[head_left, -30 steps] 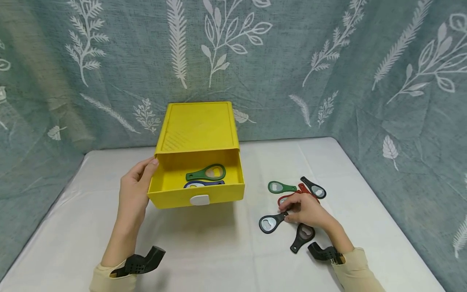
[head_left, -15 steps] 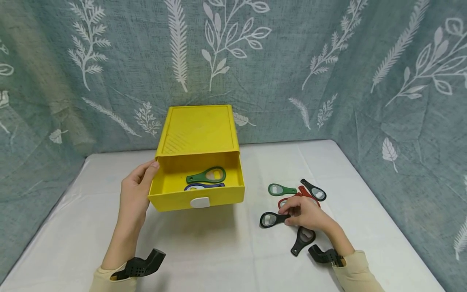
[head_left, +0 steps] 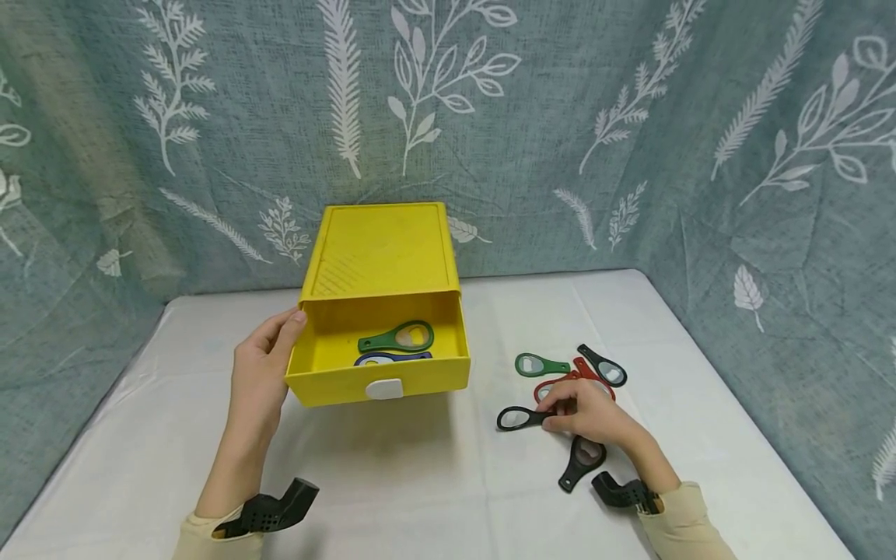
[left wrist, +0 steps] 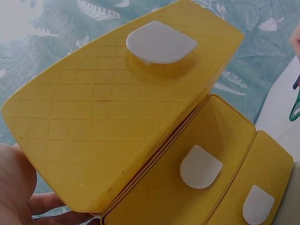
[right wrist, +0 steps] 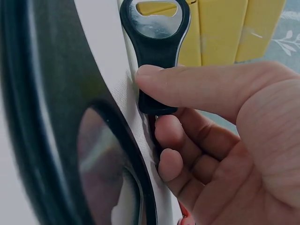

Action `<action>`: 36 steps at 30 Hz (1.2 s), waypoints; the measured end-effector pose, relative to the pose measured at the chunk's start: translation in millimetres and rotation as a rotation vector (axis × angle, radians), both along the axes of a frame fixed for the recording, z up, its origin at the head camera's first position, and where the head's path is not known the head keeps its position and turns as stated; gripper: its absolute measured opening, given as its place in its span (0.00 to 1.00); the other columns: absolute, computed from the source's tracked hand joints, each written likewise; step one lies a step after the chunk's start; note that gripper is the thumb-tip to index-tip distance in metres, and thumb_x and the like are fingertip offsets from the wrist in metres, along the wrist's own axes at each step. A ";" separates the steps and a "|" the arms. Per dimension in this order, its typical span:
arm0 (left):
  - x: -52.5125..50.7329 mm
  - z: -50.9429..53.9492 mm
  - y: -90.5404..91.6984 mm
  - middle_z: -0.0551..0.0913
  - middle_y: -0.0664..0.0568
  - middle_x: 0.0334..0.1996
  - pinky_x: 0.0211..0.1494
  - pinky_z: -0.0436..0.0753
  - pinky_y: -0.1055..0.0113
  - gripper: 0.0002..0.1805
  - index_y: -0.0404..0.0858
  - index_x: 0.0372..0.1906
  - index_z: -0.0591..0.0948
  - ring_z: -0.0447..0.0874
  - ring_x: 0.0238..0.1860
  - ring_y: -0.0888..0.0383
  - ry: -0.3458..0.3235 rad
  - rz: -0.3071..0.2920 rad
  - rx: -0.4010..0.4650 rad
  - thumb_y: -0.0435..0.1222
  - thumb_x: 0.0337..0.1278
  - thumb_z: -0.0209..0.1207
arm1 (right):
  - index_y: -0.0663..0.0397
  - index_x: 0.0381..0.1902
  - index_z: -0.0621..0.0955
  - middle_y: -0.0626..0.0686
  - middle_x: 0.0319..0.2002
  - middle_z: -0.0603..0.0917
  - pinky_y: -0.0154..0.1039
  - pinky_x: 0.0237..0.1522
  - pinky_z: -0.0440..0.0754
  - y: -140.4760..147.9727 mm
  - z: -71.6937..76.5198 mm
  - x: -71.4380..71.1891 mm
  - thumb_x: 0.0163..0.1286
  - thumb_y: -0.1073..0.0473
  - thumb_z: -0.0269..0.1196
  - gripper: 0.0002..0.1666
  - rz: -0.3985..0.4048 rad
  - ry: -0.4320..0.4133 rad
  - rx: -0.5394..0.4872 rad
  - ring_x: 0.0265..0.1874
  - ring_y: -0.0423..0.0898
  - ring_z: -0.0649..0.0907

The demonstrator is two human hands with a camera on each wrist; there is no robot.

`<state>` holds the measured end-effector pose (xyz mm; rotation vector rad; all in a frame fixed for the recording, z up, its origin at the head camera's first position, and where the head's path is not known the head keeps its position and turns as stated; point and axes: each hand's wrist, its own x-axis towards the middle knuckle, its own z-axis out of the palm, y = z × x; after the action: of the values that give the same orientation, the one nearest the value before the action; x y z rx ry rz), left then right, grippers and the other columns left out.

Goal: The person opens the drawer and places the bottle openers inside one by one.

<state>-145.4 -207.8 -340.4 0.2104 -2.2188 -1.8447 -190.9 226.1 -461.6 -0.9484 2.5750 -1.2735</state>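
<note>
My left hand (head_left: 259,369) touches the left edge of the yellow drawer cabinet (head_left: 385,253) with its fingers fairly straight. The cabinet's top drawer (head_left: 315,384) is pulled out, holding a green bottle opener (head_left: 381,340) and a blue one (head_left: 413,356). In the left wrist view, fingers (left wrist: 47,202) lie beside the drawer front (left wrist: 89,126). My right hand (head_left: 595,408) pinches the handle of a black bottle opener (head_left: 535,418), whose ring end points left. The right wrist view shows the thumb (right wrist: 187,86) across that handle (right wrist: 157,56).
Around the right hand lie a green opener (head_left: 556,366), red ones (head_left: 582,365), a black one (head_left: 593,357) behind and another black one (head_left: 579,468) in front. Two closed drawers (left wrist: 220,126) show below the top one. A patterned curtain (head_left: 518,155) stands behind the white table (head_left: 392,482).
The black opener in my right hand has tilted, its ring now looking narrower. The left hand and the drawer keep their places; the whole head view has shifted slightly.
</note>
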 end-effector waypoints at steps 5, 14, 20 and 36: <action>0.2 -0.1 -1.7 0.74 0.44 0.57 0.39 0.82 0.75 0.36 0.35 0.70 0.70 0.80 0.43 0.58 0.012 -0.012 0.002 0.56 0.68 0.53 | 0.50 0.36 0.88 0.43 0.29 0.82 0.32 0.24 0.74 -2.7 -1.4 0.7 0.56 0.64 0.75 0.09 -0.024 -0.021 -0.007 0.23 0.38 0.74; 1.1 -0.6 0.3 0.73 0.45 0.60 0.40 0.82 0.76 0.35 0.36 0.70 0.71 0.79 0.44 0.58 -0.005 0.012 -0.001 0.56 0.69 0.53 | 0.53 0.37 0.87 0.46 0.31 0.82 0.33 0.28 0.75 -4.3 -0.6 1.5 0.57 0.66 0.74 0.10 -0.082 -0.076 0.009 0.25 0.40 0.75; -0.5 0.9 1.7 0.73 0.45 0.59 0.41 0.81 0.76 0.34 0.36 0.69 0.71 0.79 0.45 0.58 0.002 0.015 0.017 0.55 0.69 0.54 | 0.51 0.38 0.87 0.45 0.35 0.83 0.34 0.32 0.78 -3.0 1.6 1.6 0.57 0.63 0.74 0.10 -0.107 -0.075 -0.005 0.29 0.40 0.77; -0.3 -0.7 0.6 0.74 0.45 0.58 0.39 0.82 0.76 0.34 0.35 0.68 0.72 0.80 0.43 0.58 0.011 0.017 0.024 0.54 0.68 0.55 | 0.52 0.38 0.88 0.43 0.36 0.86 0.36 0.34 0.81 -7.5 3.9 2.4 0.57 0.67 0.74 0.10 -0.218 0.009 -0.068 0.32 0.42 0.81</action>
<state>-145.7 -207.2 -341.1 0.2217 -2.1821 -1.8595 -188.5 218.6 -457.6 -0.6994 2.7194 -1.4198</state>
